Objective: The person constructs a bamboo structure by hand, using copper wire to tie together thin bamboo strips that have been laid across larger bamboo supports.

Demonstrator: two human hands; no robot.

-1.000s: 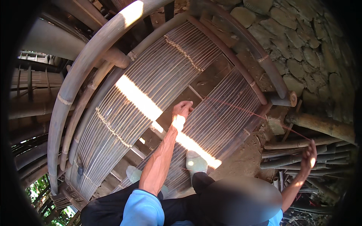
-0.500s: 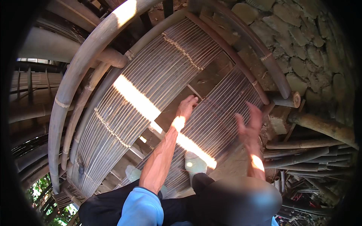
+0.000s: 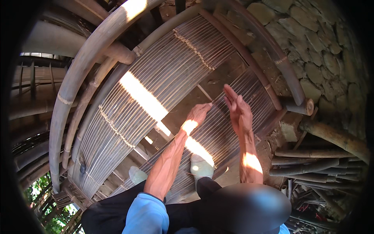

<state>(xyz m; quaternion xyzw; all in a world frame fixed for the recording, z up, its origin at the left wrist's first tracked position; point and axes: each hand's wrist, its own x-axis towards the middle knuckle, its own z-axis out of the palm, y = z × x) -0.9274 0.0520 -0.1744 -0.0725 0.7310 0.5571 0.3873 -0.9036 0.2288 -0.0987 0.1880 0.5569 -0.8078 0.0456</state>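
A platform of thin bamboo slats lies below me in two panels, a far-left slatted panel (image 3: 152, 78) and a nearer slatted panel (image 3: 249, 91), with a gap between them. At the gap-side edge of the nearer panel, my left hand (image 3: 198, 114) is closed in a pinch. What its fingertips grip, if anything, is too small to make out. My right hand (image 3: 238, 111) hovers over the same panel, fingers stretched out and apparently holding nothing. A crosspiece (image 3: 204, 93) spans the gap just beyond the left fingertips. Pale bindings (image 3: 194, 50) run across the far slats.
Thick bamboo poles (image 3: 74, 84) curve along the left, and a dark pole (image 3: 249, 58) borders the far right. Cut bamboo lengths (image 3: 311, 167) are piled at right, below a stone wall (image 3: 311, 46). My covered foot (image 3: 201, 165) rests on the slats. A blurred dark shape (image 3: 241, 210) covers the lower middle.
My right hand has swung left and away from me, closer to my left hand. The left hand has shifted slightly right along the panel edge, still pinched. The view has moved a little.
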